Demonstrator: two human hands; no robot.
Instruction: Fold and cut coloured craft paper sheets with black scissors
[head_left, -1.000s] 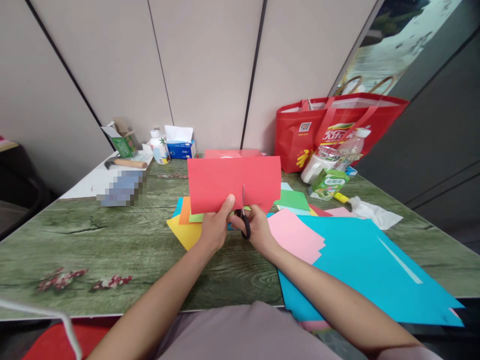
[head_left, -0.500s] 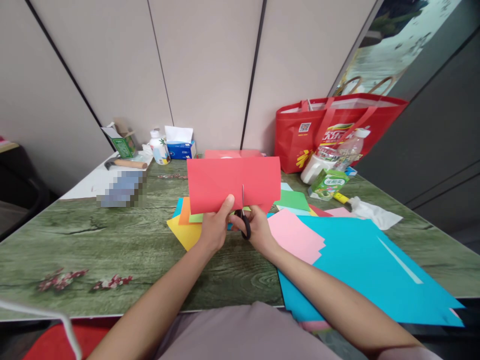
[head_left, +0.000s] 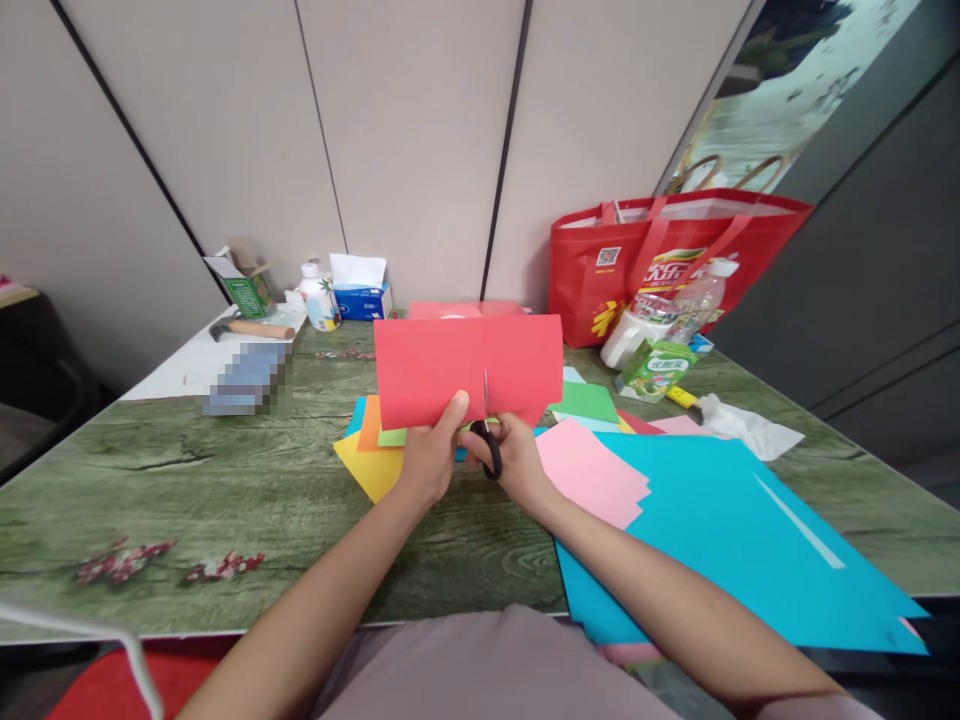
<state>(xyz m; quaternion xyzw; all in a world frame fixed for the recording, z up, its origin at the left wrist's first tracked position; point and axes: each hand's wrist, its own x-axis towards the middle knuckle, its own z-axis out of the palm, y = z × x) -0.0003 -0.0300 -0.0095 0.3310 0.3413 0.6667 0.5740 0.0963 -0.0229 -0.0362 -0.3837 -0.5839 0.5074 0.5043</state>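
A red sheet of paper (head_left: 450, 365) is held up in front of me, curving at its lower edge. My left hand (head_left: 433, 455) pinches that edge, thumb on the near side and fingers behind. In my right hand (head_left: 517, 458) is a pair of scissors (head_left: 489, 448) with black handles. One blade shows against the near face of the red paper, running up from its lower edge; the other blade is hidden. Under the paper lie yellow (head_left: 369, 468) and orange sheets, partly covered. Pink sheets (head_left: 592, 470) lie just right of my right hand.
Large blue sheets (head_left: 720, 540) cover the table's right side. At the back right stand a red bag (head_left: 600, 260), a white mug (head_left: 630, 338) and a green carton (head_left: 656, 370). A hammer (head_left: 259, 328), bottle (head_left: 319, 297) and tissue box (head_left: 362, 300) are at the back left.
Almost nothing differs. Both hands, the scissors and the red paper keep nearly the same place, with only a very slight shift of the view.
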